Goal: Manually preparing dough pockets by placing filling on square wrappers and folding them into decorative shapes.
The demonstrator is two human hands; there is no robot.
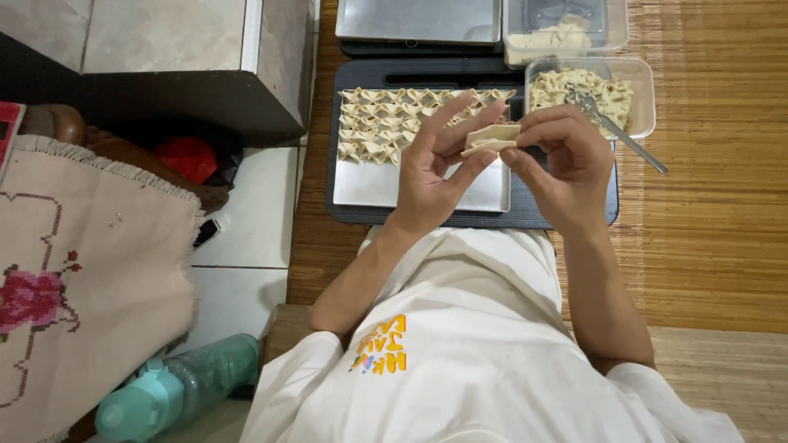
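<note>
Left hand (431, 168) and right hand (566, 160) are both pinching a folded dumpling wrapper (491, 137) between them, above the metal tray (410, 187) of finished dumplings (402, 123). Squeezing too hard could be tearing the dough or leaking filling. Wrists are bending inward, fingers curling.

The person wears a white short-sleeved shirt (484, 344) of plain, loose cloth. On its front there is a small print (382, 344) in yellow and orange. The sleeves end above the elbows, so both forearms are bare. No ring, watch or bracelet shows on the left hand (431, 176) or the right hand (566, 168).
</note>
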